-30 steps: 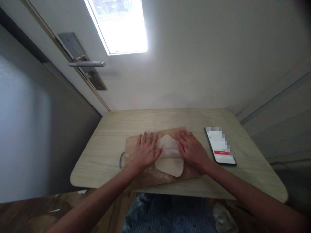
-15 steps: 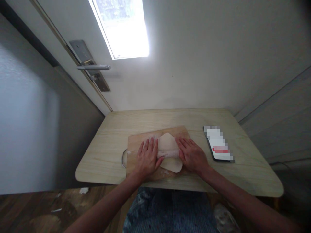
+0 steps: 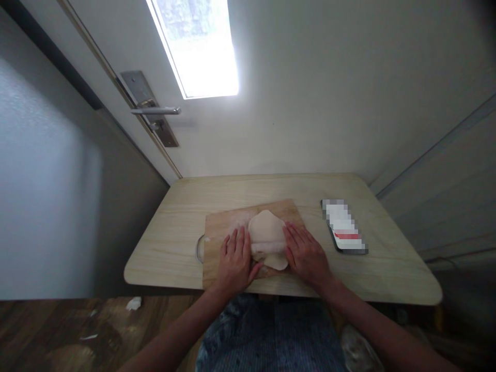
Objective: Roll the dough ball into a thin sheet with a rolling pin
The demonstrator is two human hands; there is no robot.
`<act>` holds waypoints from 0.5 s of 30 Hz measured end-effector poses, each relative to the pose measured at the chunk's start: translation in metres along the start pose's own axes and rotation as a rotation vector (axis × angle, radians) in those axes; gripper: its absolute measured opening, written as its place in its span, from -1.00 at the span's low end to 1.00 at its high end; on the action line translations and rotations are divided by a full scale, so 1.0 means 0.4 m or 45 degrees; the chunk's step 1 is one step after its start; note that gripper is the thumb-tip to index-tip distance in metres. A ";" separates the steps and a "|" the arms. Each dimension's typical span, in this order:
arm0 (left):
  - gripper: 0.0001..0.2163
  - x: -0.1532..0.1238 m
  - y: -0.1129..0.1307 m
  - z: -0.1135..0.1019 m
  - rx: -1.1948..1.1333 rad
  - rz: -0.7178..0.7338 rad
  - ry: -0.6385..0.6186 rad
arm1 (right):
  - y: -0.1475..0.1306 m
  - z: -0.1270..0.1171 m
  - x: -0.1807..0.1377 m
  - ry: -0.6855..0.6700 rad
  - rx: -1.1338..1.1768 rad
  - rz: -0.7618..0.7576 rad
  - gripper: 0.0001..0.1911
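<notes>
A flat, pale sheet of dough (image 3: 267,225) lies on a wooden cutting board (image 3: 217,227) with a metal loop handle at its left end. Across the dough runs a pale, floury rolling pin (image 3: 268,248); its middle shows, while its ends are hidden beneath my hands. My left hand (image 3: 235,261) rests on the left end with fingers stretched forward and the thumb out toward the dough. On the right end lies my right hand (image 3: 307,253), its fingers extended and pointing forward-left. Both hands press from above, not wrapped round the pin. White flour dusts the board near the left fingertips.
A phone (image 3: 344,227) with a lit, partly blurred screen lies right of the board on the light wooden table (image 3: 166,227). Behind the table stands a white door with a metal handle (image 3: 155,110) and a bright window. White scraps (image 3: 134,303) lie on the floor at lower left.
Both hands and the rolling pin have moved slightly toward me over the dough, baring more of its far part. The whole view has shifted a little.
</notes>
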State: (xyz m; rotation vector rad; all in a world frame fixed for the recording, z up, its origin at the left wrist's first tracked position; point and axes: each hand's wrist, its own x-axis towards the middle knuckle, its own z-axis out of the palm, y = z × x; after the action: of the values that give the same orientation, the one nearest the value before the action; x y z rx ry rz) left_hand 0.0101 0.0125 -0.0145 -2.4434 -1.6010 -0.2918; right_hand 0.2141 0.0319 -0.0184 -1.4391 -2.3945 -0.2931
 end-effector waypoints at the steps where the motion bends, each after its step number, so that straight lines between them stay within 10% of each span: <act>1: -0.35 -0.007 0.002 0.001 0.003 0.010 0.010 | -0.003 0.001 -0.005 0.015 0.000 0.001 -0.53; 15: -0.64 -0.083 0.024 -0.033 -0.105 0.045 -0.028 | 0.030 -0.019 -0.047 0.014 -0.034 -0.277 -0.65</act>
State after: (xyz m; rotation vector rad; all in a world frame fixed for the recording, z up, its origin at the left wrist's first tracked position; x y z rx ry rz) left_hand 0.0054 -0.0241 -0.0117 -2.5416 -1.5828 -0.3330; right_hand 0.2342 0.0196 -0.0184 -1.1848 -2.5498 -0.3849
